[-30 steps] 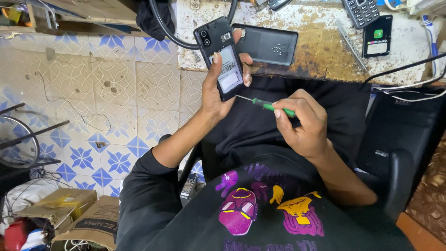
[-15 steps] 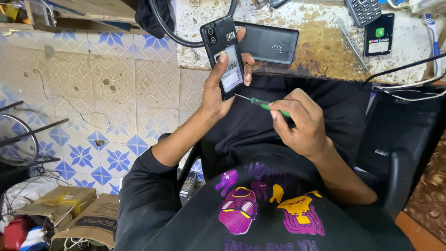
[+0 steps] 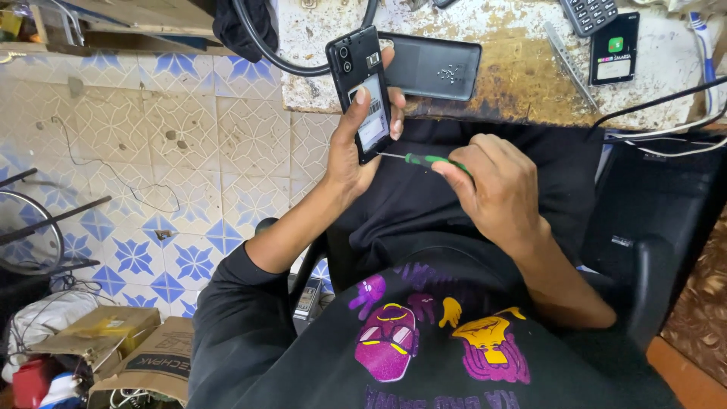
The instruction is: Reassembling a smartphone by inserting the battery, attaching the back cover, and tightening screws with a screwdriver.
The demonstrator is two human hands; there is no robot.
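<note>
The phone (image 3: pixel 362 95) is clamped back-up in the left hand (image 3: pixel 350 148), steadied for the screwdriver (image 3: pixel 424 160) pinched from three o'clock by the right hand (image 3: pixel 496 189).

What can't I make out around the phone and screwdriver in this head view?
- Screwdriver tip: too small to tell if it sits in a screw on the phone.
- Its handle: buried in the right hand grip.
- Phone's lower edge: covered by the left hand.
- Keypad on the bench: cut off by the top edge.
</note>
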